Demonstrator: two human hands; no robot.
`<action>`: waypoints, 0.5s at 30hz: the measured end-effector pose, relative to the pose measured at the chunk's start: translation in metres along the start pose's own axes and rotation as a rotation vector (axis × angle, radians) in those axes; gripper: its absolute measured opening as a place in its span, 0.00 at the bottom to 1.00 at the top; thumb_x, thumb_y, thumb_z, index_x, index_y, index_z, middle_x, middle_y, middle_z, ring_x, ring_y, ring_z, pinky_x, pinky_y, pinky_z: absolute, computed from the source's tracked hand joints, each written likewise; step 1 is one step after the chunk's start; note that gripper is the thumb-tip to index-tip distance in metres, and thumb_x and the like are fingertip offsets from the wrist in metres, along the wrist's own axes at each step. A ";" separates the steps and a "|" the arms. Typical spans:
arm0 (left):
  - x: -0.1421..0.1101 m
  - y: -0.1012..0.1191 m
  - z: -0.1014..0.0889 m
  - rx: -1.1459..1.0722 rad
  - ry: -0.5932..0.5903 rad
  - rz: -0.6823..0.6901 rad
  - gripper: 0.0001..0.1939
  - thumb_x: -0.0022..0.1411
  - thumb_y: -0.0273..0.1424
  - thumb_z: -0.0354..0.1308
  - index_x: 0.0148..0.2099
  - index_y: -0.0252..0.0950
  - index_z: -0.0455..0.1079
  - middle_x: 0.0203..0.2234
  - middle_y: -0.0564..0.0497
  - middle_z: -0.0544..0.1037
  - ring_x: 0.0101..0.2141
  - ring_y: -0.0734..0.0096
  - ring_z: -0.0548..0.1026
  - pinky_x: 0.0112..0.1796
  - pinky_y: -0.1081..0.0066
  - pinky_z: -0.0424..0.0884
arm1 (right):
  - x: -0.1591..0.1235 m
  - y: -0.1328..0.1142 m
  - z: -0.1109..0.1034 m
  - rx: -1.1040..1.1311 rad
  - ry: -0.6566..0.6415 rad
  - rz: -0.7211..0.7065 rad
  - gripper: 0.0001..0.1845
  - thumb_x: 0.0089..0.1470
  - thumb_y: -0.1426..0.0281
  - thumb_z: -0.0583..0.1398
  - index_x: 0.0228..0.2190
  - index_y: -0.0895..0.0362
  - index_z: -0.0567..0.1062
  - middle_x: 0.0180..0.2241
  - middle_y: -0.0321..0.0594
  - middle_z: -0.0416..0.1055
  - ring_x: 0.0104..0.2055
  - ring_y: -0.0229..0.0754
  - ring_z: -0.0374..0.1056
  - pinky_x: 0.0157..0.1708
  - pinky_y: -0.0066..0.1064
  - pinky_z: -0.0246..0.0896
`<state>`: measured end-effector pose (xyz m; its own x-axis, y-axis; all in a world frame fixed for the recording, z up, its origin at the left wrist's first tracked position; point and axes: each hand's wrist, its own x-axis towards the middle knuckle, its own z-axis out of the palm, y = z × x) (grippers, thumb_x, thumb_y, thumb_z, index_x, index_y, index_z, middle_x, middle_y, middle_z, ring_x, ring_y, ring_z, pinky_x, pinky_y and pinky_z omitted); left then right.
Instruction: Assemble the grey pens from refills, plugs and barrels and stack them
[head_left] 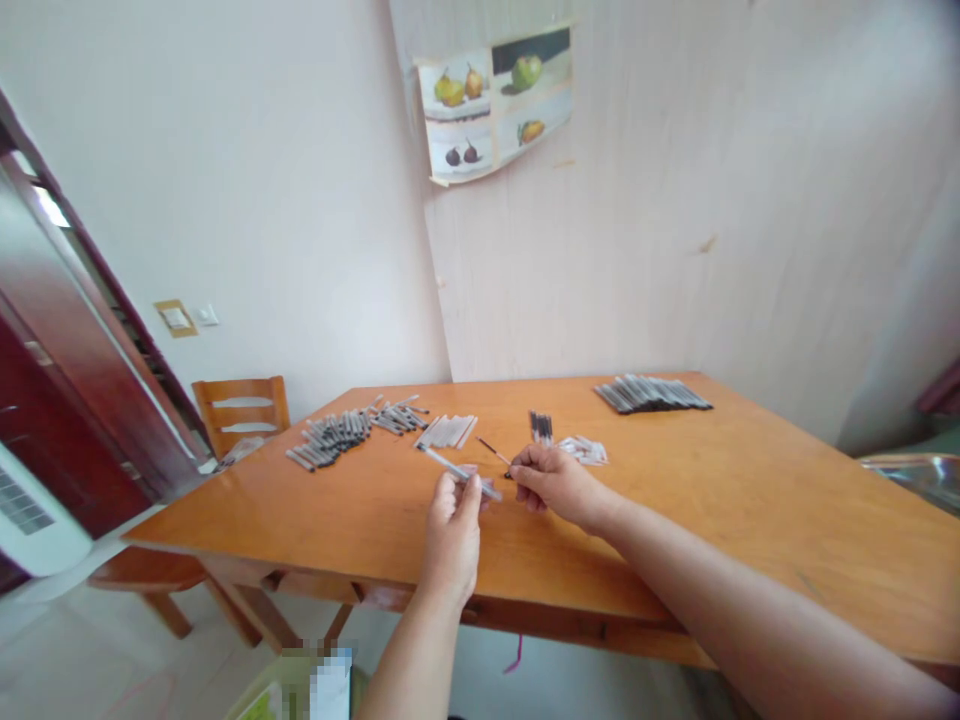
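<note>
My left hand (pixel 454 535) is closed around a clear pen barrel (pixel 446 462), which slants up to the left over the table. Just to the right, the fingers of my right hand (pixel 553 480) pinch a thin pen refill (pixel 491 450), dark at its far end and reddish along its length. The refill and the barrel are apart. Beyond my hands lie a row of whitish pen tubes (pixel 448 432), a small group of black pen parts (pixel 541 427) and a pile of small white and red pieces (pixel 584 450), too small to name.
Heaps of grey and black pens (pixel 330 438) cover the left side of the wooden table (pixel 712 500). A neat row of pens (pixel 652 393) lies at the back right. A wooden chair (pixel 244 402) stands at the left; a bin-like container (pixel 259 700) is below the front edge.
</note>
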<state>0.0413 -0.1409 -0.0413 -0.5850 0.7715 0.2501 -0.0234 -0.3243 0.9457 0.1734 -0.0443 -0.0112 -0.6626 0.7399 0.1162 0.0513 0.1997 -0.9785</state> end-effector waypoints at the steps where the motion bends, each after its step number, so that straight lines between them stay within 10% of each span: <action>1: 0.001 -0.001 -0.001 0.014 -0.003 0.005 0.20 0.57 0.44 0.59 0.46 0.36 0.67 0.35 0.48 0.75 0.37 0.69 0.73 0.41 0.70 0.68 | 0.000 -0.001 0.000 -0.007 0.011 0.003 0.05 0.55 0.69 0.57 0.29 0.57 0.67 0.17 0.31 0.68 0.16 0.30 0.61 0.15 0.21 0.54; 15: 0.000 0.002 0.004 0.238 -0.107 0.039 0.25 0.58 0.45 0.57 0.54 0.37 0.69 0.26 0.53 0.71 0.28 0.72 0.67 0.34 0.73 0.63 | 0.003 -0.002 -0.009 0.013 0.077 -0.040 0.06 0.53 0.67 0.58 0.28 0.56 0.67 0.18 0.31 0.68 0.16 0.31 0.60 0.16 0.22 0.52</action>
<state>0.0440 -0.1392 -0.0384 -0.4922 0.8186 0.2961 0.1963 -0.2270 0.9539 0.1782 -0.0368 -0.0074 -0.6047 0.7787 0.1672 0.0165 0.2221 -0.9749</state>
